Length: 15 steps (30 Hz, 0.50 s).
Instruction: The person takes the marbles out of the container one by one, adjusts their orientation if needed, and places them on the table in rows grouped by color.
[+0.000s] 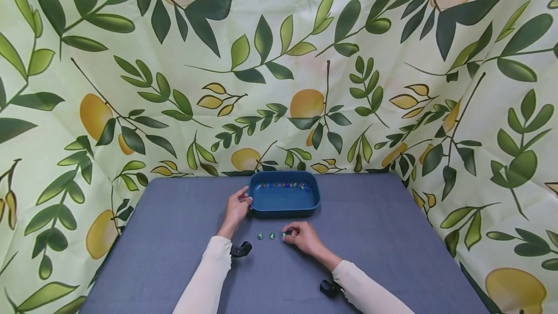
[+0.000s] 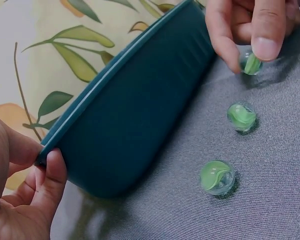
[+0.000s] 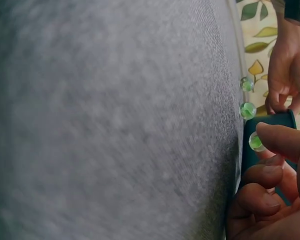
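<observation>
A dark blue-green rectangular tub stands towards the back of the table, with several small coloured marbles along its far inner side. My left hand pinches the tub's rim at its left end, thumb and fingers on either side of the edge. In front of the tub, my right hand pinches a clear marble with a green swirl between thumb and index finger, close over the cloth. Two like marbles, one in the middle and one further left, lie in line with it on the cloth.
Grey-blue cloth covers the table. Behind it and at both sides hangs a pale fabric with lemons and leaves, close to the tub's back. Each wrist carries a black camera, as on the left arm.
</observation>
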{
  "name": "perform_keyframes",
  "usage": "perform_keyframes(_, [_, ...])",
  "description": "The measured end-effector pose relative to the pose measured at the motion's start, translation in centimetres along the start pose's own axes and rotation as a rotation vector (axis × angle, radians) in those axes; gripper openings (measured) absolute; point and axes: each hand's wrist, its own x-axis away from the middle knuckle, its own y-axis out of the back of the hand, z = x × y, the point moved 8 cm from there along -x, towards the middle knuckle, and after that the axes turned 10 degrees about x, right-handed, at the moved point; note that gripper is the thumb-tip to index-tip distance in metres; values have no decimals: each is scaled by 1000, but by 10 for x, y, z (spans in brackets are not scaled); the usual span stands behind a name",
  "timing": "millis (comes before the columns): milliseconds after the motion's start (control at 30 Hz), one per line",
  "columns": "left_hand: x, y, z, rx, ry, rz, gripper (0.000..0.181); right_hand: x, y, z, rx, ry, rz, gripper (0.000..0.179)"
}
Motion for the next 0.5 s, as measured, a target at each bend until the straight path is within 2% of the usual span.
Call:
perform_keyframes(267, [-2, -1, 1, -7, -4, -1, 48, -3, -2, -2, 24, -33, 41, 9])
perform_keyframes(500, [-1, -1, 1, -5, 4, -3, 48, -5, -4, -3, 56, -27, 53, 9])
